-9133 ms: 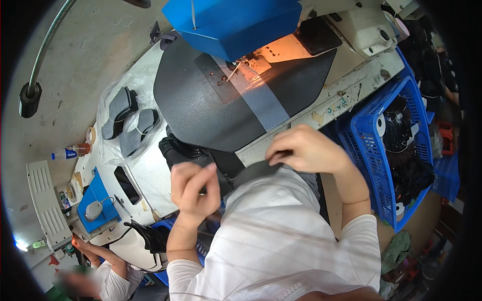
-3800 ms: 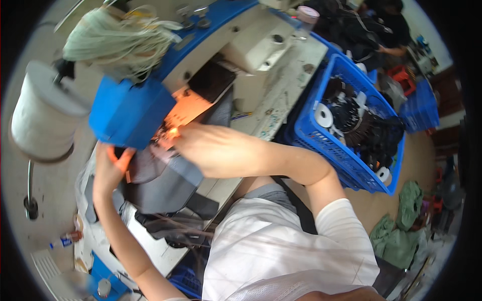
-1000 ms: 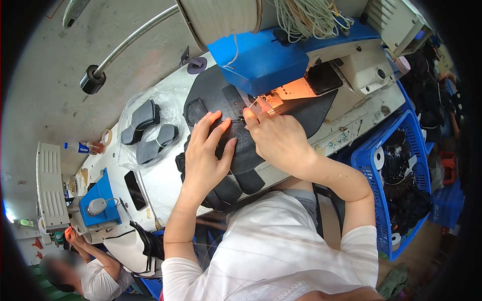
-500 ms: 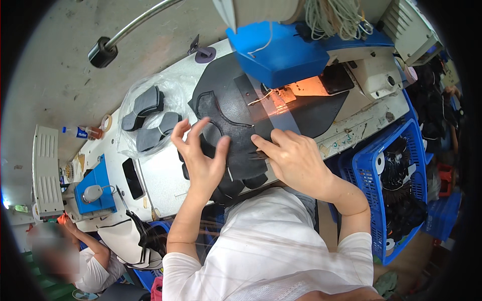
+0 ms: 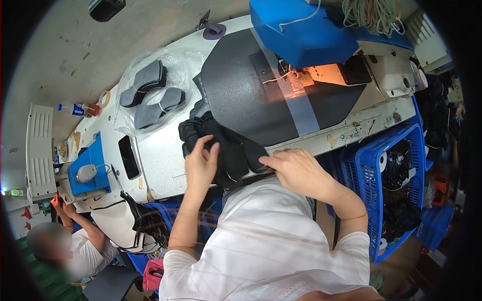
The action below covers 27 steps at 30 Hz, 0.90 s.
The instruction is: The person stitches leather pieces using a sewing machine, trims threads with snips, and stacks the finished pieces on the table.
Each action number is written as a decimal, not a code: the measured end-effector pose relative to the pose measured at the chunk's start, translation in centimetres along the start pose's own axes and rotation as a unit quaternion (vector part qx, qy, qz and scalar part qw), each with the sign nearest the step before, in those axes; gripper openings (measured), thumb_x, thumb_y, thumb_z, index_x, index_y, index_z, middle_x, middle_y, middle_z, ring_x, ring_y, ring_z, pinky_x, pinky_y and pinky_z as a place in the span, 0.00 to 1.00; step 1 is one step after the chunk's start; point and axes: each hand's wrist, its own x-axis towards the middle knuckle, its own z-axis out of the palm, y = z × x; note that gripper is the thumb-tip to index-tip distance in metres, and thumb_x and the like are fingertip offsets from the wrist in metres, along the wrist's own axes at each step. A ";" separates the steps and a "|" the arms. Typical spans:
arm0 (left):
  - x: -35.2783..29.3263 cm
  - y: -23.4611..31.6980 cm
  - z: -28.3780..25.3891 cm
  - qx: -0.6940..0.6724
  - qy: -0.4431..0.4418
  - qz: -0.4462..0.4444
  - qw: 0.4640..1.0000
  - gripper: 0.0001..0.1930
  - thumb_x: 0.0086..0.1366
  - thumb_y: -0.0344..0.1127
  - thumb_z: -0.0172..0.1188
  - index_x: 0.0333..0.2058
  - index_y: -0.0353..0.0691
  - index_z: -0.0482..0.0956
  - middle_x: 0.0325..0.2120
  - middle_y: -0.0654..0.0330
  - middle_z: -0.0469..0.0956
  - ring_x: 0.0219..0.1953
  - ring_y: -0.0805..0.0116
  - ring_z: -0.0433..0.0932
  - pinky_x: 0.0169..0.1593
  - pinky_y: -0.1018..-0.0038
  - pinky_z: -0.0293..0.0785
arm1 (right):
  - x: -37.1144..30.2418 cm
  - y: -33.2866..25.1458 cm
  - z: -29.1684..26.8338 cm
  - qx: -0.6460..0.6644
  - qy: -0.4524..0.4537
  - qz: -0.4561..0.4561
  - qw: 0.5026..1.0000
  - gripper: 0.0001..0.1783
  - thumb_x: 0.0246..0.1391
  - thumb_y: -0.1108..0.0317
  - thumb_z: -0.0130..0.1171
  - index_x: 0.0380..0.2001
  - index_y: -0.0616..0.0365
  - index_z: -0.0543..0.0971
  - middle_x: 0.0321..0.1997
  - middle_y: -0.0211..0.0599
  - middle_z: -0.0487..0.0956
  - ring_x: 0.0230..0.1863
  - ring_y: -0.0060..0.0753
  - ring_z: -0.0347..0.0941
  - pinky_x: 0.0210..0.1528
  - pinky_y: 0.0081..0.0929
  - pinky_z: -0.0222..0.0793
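A bundle of black fabric pieces point(image 5: 228, 148) lies at the table's near edge, against my lap. My left hand point(image 5: 200, 168) rests over its left part, thumb and forefinger apart, with nothing seen between them. At the bundle's right end, my right hand point(image 5: 298, 170) has its fingers closed at the edge of a black fabric piece point(image 5: 255, 154); its thumb is mostly hidden. Just beyond the hands, a large dark leather-like sheet point(image 5: 241, 85) lies flat, crossed by a translucent strip point(image 5: 304, 118). Its right part runs under the lit blue sewing machine point(image 5: 301, 35).
A clear plastic bag point(image 5: 125, 113) with dark grey padded pieces point(image 5: 150, 75) lies at the left. Nearby are a phone point(image 5: 129, 157) and a bottle point(image 5: 79, 109). A blue crate point(image 5: 366, 165) of black parts stands right of the table. Another person point(image 5: 90, 251) works at the far left.
The dark piece with the curved edge is gone from between my hands. Both hands are now lower on the black fabric bundle, the left with fingers less spread. The view has shifted.
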 end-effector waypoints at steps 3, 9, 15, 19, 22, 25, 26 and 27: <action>1.1 -0.4 -2.1 0.044 0.088 0.019 0.995 0.08 0.64 0.37 0.65 0.33 0.37 0.82 0.09 0.62 0.67 0.11 0.74 0.64 0.20 0.73 0.60 | 0.5 2.1 2.7 0.028 0.040 0.021 0.999 0.13 0.48 0.79 0.52 0.39 0.62 0.79 0.36 0.49 0.79 0.36 0.54 0.78 0.38 0.46 0.74; 1.0 -2.2 -3.0 0.049 0.130 0.090 0.986 0.06 0.64 0.32 0.64 0.34 0.35 0.81 0.21 0.65 0.74 0.23 0.78 0.68 0.27 0.80 0.64 | 3.4 8.9 7.4 -0.074 0.204 0.080 0.973 0.15 0.47 0.77 0.54 0.40 0.66 0.79 0.44 0.58 0.78 0.44 0.60 0.76 0.46 0.51 0.71; 1.8 4.7 -3.1 -0.094 0.229 0.305 0.920 0.09 0.55 0.21 0.65 0.36 0.34 0.80 0.31 0.56 0.74 0.31 0.65 0.73 0.35 0.74 0.70 | 4.0 7.8 8.7 -0.044 0.170 0.106 0.979 0.14 0.50 0.74 0.55 0.40 0.61 0.81 0.45 0.52 0.80 0.46 0.58 0.76 0.48 0.48 0.72; 4.6 11.3 -3.7 -0.074 0.221 0.512 0.827 0.19 0.48 0.18 0.65 0.40 0.41 0.81 0.37 0.57 0.76 0.38 0.60 0.75 0.43 0.69 0.71 | 2.1 0.7 2.1 0.191 0.007 0.074 0.979 0.21 0.44 0.83 0.54 0.44 0.59 0.81 0.36 0.46 0.82 0.35 0.52 0.79 0.42 0.40 0.75; 6.3 15.4 -4.1 -0.058 0.265 0.579 0.769 0.20 0.48 0.22 0.66 0.42 0.44 0.82 0.42 0.58 0.78 0.43 0.58 0.74 0.47 0.69 0.70 | 0.7 -2.1 -3.2 0.133 0.037 0.002 0.990 0.22 0.45 0.80 0.54 0.47 0.57 0.80 0.39 0.45 0.82 0.35 0.49 0.80 0.39 0.38 0.76; 8.4 19.2 -4.9 0.013 0.282 0.652 0.703 0.17 0.56 0.30 0.64 0.47 0.41 0.80 0.48 0.52 0.76 0.49 0.56 0.74 0.52 0.67 0.70 | 1.4 -1.6 -5.3 -0.034 0.211 -0.012 0.977 0.22 0.49 0.75 0.55 0.50 0.54 0.78 0.45 0.44 0.81 0.34 0.46 0.81 0.36 0.35 0.76; 8.9 19.9 -5.1 0.098 0.286 0.689 0.658 0.16 0.64 0.36 0.61 0.50 0.37 0.78 0.52 0.47 0.73 0.54 0.54 0.73 0.56 0.63 0.71 | 2.5 -1.0 -5.9 -0.163 0.298 0.002 0.941 0.24 0.49 0.74 0.55 0.52 0.53 0.78 0.46 0.45 0.81 0.32 0.44 0.81 0.33 0.34 0.76; 8.9 20.7 -5.1 0.093 0.286 0.695 0.654 0.16 0.64 0.36 0.61 0.50 0.37 0.78 0.52 0.47 0.73 0.54 0.54 0.73 0.56 0.63 0.71 | 3.3 -0.3 -6.2 -0.167 0.304 0.006 0.938 0.24 0.49 0.74 0.55 0.52 0.53 0.78 0.46 0.45 0.81 0.32 0.44 0.81 0.33 0.34 0.76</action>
